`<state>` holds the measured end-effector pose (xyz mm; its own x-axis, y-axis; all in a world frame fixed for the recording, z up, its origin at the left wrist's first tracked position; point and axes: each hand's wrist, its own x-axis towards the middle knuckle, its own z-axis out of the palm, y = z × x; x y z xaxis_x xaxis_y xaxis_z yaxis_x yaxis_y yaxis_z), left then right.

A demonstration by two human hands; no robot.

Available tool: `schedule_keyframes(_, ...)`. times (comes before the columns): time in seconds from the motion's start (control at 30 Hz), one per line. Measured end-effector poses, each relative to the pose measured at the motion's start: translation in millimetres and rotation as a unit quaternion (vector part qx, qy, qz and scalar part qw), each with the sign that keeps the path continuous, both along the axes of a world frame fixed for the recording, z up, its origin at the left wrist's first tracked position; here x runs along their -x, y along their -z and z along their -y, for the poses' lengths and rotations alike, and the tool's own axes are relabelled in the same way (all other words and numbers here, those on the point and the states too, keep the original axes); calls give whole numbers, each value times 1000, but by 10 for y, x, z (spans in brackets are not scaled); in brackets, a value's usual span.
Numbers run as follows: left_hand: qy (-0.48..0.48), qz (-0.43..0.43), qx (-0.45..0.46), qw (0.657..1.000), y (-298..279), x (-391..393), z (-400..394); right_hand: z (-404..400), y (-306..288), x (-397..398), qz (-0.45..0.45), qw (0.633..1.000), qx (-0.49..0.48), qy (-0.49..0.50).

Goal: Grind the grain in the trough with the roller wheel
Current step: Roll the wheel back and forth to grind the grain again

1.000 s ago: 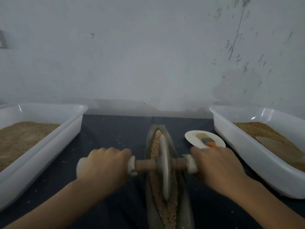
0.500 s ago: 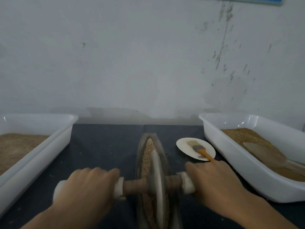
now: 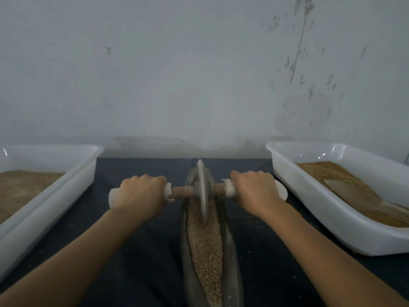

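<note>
1. hands first: left hand (image 3: 141, 193) is wrapped around the pale sleeve on its end of the axle, right hand (image 3: 254, 191) wrapped around the matching sleeve on the other end, knuckles up, both arms stretched well forward.
2. roller wheel (image 3: 202, 191) stands upright on its rim between the two fists, down in the far part of the trough (image 3: 184, 251), its lower edge biting into the grain (image 3: 204, 247).
3. why the even grip? one fist each side of the disc looks meant to keep it vertical and tracking along the narrow channel; lean on one side and it would likely tip against a wall.
4. trough runs straight away from the person on the dark cloth (image 3: 143, 251), so an arm push-and-pull drives the wheel end to end.
5. grain lies in a long coarse ridge down the near stretch, kernels looking whole, so by my read there's plenty of grinding left.
6. white tub on the left (image 3: 66, 176) and white tub on the right (image 3: 314, 209) flank the trough within reach, each holding brown grain or meal; which is supply and which is output i can't tell. a flat scoop (image 3: 352, 192) rests in the right one.
7. writing check: no brand, label or lettering readable anywhere, only a scuffed grey wall (image 3: 199, 74) behind.
</note>
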<state>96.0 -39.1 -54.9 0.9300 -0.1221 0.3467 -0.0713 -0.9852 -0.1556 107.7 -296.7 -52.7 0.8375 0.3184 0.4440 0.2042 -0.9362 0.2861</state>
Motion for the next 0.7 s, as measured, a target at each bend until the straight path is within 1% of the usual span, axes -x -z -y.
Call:
schedule_keyframes(0.1, 16, -1, -29, 999, -25, 181, 0, 54, 59, 201, -42, 999, -26, -10)
schedule_keyframes(0.2, 38, -30, -44, 998, -27, 532, -47, 158, 56, 627, -106, 993, -37, -39)
schedule_keyframes(0.3, 48, -53, -62, 995, -64, 836, -90, 234, -40, 974, -149, 987, -21, -54)
schedule_keyframes(0.4, 41, -62, -62, 995, -65, 894, -101, 223, -92, 1010, -164, 985, -6, -52)
schedule_keyframes(0.47, 36, -41, -55, 997, -17, 782, -101, 180, -79, 892, -155, 987, -14, -43)
schedule_keyframes(0.53, 27, -17, -32, 999, 35, 545, -100, 125, -39, 660, -116, 992, -23, -34)
schedule_keyframes(0.63, 21, -54, 26, 998, -2, 39, -114, 22, -83, 203, -41, 999, 7, -7)
schedule_keyframes(0.7, 16, -71, 52, 996, 18, -167, -114, -43, -147, 2, -33, 999, 22, -4)
